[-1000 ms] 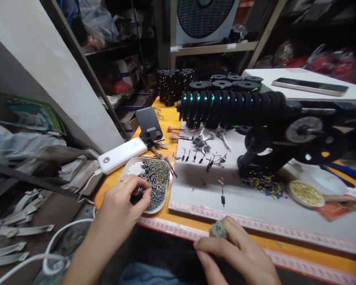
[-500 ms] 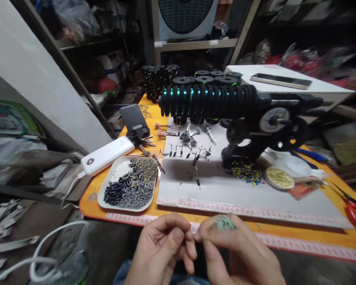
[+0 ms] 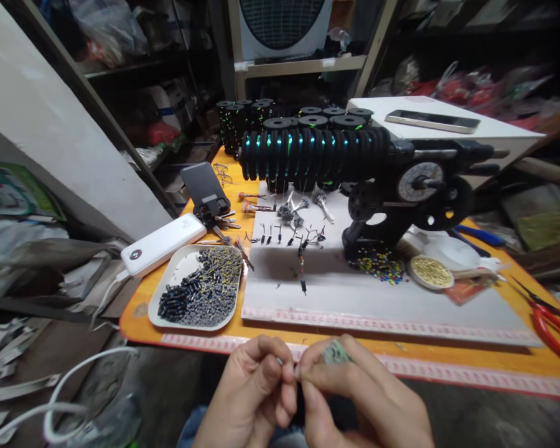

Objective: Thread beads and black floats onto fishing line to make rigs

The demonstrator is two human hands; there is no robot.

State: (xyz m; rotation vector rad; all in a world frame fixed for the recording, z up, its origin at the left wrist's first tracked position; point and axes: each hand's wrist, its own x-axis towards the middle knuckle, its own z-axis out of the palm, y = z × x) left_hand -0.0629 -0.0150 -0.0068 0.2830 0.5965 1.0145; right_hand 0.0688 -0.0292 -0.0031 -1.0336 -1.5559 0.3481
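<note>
Both hands meet fingertip to fingertip in front of the table's near edge. My left hand (image 3: 256,389) is closed in a pinch; a tiny greyish bit shows at its fingertips, too small to name. My right hand (image 3: 354,392) also pinches, its thumb and index finger touching or nearly touching the left fingertips. What it holds, if anything, is hidden. A green patterned wrap (image 3: 336,352) sits round a finger of the right hand. Beyond the hands, a small black cylinder (image 3: 303,287) hangs on a line below a black winder (image 3: 317,152) carrying several spools.
A white tray (image 3: 156,314) of small grey and black cylinders stands left, beside a white power bank (image 3: 163,244) and a phone (image 3: 204,186). Right are coloured beads (image 3: 382,267), a dish of gold pieces (image 3: 432,272) and red-handled pliers (image 3: 553,333). Black spools (image 3: 312,119) stand behind.
The camera view has shifted slightly, so the table things appear further left. My hands stay pinched together, and a small greyish bit now shows at the left fingertips.
</note>
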